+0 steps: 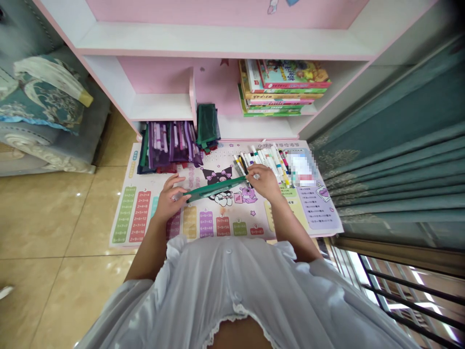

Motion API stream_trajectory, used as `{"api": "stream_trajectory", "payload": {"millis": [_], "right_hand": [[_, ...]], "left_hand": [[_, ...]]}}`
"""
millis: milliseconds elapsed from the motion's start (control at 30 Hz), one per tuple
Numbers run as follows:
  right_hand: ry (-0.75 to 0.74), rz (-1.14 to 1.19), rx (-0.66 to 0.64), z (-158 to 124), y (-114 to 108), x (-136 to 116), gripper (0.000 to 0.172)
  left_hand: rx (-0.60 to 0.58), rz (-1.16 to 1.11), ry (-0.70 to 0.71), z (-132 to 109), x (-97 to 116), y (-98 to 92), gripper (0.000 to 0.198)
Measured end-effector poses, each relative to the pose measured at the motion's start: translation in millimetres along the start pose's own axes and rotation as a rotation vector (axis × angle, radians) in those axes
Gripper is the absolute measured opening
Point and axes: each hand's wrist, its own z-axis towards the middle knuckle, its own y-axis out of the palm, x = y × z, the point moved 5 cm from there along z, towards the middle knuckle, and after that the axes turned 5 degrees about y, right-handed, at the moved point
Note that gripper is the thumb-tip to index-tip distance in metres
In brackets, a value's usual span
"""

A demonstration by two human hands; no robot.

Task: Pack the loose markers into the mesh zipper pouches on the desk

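Observation:
A green mesh pouch is stretched between my hands above the printed desk mat. My left hand pinches its left end, and my right hand grips the right end, which sits higher. Whether anything lies inside the pouch I cannot tell. Just beyond my right hand, a spread of white marker pens with coloured caps covers the mat. Purple mesh pouches with pens in them lie at the back left. Beside them a folded stack of dark green mesh pouches rests against the shelf divider.
A pile of books stands in the right shelf compartment of the pink and white desk. The desk mat bears times tables and cartoon figures. A teal curtain hangs at right; an armchair stands at left.

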Motion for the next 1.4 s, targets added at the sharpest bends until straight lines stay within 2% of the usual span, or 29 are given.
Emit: {"api": "stream_trajectory", "payload": {"millis": [1033,1133,1300,1400], "right_hand": [[-0.108,0.122,-0.033,7.5,4.4,20.0,0.017],[-0.137,0.13,0.015,4.7,8.2,19.3,0.016],[-0.231,0.123,0.23,-9.5,18.3,16.2,0.016],[-0.254,0.11,0.316,-14.9,25.2,19.1,0.013]], "left_hand": [[0.018,-0.015,0.012,-1.4,-2.5,-0.6,0.022],[0.016,-0.005,0.007,-1.9,-3.6,-0.6,0.022],[0.016,0.001,0.018,-1.5,-1.5,-1.9,0.02],[0.002,0.004,0.011,-1.1,-0.4,-2.2,0.02]]}}
